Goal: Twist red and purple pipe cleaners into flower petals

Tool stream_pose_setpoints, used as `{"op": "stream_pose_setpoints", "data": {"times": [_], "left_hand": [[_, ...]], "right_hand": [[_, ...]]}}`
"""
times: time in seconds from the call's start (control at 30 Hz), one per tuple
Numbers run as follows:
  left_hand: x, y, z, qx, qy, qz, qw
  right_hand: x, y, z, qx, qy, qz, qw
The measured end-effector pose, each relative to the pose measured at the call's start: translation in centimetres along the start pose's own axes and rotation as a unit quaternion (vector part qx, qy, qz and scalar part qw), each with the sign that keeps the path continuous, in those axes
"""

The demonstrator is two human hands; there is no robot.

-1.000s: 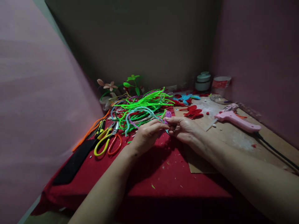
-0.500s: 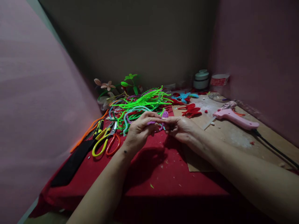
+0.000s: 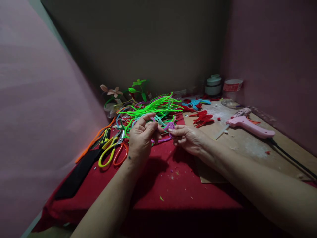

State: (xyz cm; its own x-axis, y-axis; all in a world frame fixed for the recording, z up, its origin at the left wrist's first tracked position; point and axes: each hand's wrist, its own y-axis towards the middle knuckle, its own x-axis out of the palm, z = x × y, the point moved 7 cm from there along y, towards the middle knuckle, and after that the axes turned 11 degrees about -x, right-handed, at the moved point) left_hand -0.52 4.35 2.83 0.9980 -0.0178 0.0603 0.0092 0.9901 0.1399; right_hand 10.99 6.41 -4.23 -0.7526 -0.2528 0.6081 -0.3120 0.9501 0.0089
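Observation:
A purple pipe cleaner (image 3: 169,126), bent into a small loop, is pinched between the thumb and fingers of my right hand (image 3: 187,137). Its loose length curves below and across to my left hand (image 3: 145,134), whose curled fingers hold another stretch of it. Both hands are raised over the red cloth (image 3: 173,188), slightly apart. Just behind them lies a pile of pipe cleaners (image 3: 153,107), mostly bright green, with some turquoise and purple. My left fingers hide part of the purple strand.
Scissors (image 3: 109,155) with yellow and red handles, a yellow-black cutter (image 3: 105,137) and a black strip (image 3: 76,175) lie left. On the board (image 3: 247,145) at right are red pipe-cleaner shapes (image 3: 204,118) and a pink glue gun (image 3: 251,127) with its cord. Fuzzy flowers (image 3: 115,91) stand behind.
My left hand has drawn away to the left from my right hand, and more of the purple pipe cleaner shows between them. My right hand has stayed nearly in place.

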Motion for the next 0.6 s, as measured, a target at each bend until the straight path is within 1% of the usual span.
{"op": "stream_pose_setpoints", "data": {"times": [0.1,0.23,0.33,0.43,0.5,0.6], "left_hand": [[0.19,-0.09,0.26,0.017,0.024,-0.01,1.0],[0.4,-0.35,0.65,0.046,0.064,-0.018,0.997],[0.15,-0.24,0.55,0.029,0.081,-0.015,0.996],[-0.14,-0.03,0.39,0.016,0.127,-0.012,0.992],[-0.17,-0.06,0.52,0.041,0.18,-0.01,0.983],[-0.1,-0.44,0.86,0.103,0.254,0.004,0.962]], "right_hand": [[-0.03,-0.09,0.18,0.01,-0.019,0.004,1.0],[0.03,-0.17,-0.1,0.0,-0.015,0.012,1.0],[0.11,-0.23,-0.36,0.0,-0.014,0.015,1.0],[0.1,-0.35,-0.52,0.004,-0.026,0.027,0.999],[0.18,-0.42,-0.63,-0.004,-0.036,0.032,0.999],[0.43,-0.45,-0.79,-0.026,-0.045,0.027,0.998]]}}
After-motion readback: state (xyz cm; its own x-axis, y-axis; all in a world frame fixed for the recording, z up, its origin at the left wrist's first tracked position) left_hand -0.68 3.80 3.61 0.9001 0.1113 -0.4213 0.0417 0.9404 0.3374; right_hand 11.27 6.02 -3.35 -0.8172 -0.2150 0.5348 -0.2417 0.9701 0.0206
